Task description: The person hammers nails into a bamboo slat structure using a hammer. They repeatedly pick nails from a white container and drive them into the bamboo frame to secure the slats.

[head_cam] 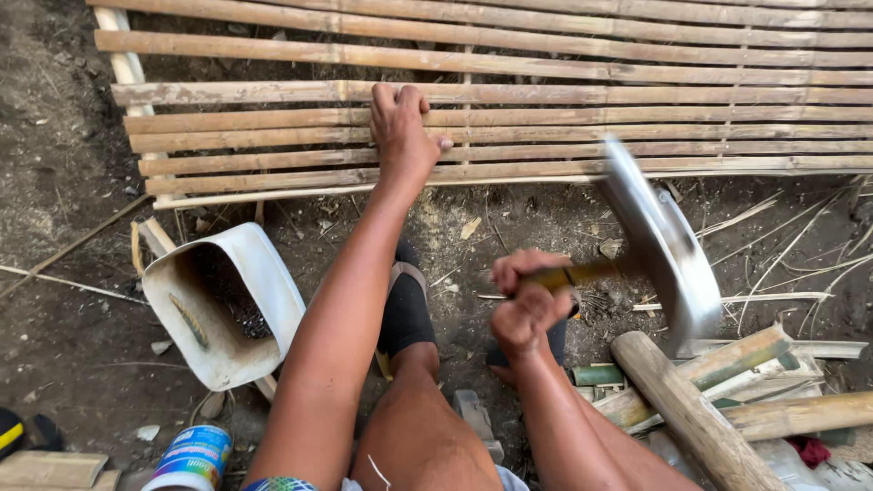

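1. The left hand (pixel 400 127) reaches forward and grasps the bamboo slat panel (pixel 546 91), its fingers curled over the edge of one slat, thumb sticking out to the right.
2. The right hand (pixel 526 295) is clenched tight around the yellowish handle of a broad-bladed chopping knife (pixel 659 245), held nearer the body and to the right of the left forearm.
3. The blade is smeared with motion blur, so its exact shape and edge are hard to tell; it appears to be tilted steeply above the dirt.
4. The panel lies flat on the bare ground (pixel 64 182), across the top of the view.
5. A white plastic container (pixel 264 282) lies on its side left of the left arm; cut bamboo pieces (pixel 727 364) and a thick wooden pole (pixel 691 414) lie at lower right.
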### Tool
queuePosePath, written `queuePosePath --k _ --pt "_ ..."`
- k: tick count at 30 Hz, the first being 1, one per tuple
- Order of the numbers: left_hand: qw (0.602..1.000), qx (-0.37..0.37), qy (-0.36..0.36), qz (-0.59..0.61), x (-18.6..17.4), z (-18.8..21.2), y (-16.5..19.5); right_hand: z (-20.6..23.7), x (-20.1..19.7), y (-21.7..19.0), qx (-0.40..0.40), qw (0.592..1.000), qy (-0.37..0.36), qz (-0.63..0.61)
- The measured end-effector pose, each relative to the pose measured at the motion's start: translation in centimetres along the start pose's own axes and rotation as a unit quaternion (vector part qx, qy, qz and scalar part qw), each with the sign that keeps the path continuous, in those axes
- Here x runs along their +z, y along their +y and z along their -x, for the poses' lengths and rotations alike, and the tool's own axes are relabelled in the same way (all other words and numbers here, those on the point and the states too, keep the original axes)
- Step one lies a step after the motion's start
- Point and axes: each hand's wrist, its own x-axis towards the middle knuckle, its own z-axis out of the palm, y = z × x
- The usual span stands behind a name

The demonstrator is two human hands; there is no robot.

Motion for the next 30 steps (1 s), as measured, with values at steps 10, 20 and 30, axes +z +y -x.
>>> queuePosePath --k 10,20,30 --pt "1.000 -0.022 -0.004 0.004 0.0 0.5 0.1 -1.6 0.0 -1.2 0.129 0.989 -0.028 0.062" --pt "0.950 0.038 0.004 0.311 -7.0 3.8 -4.0 -3.2 2.8 -3.6 0.234 0.876 -0.123 0.403" --pt "0.965 -0.094 0.019 -0.244 -15.0 20.3 -24.0 3.3 12.5 -4.7 0.366 0.831 -0.319 0.273"
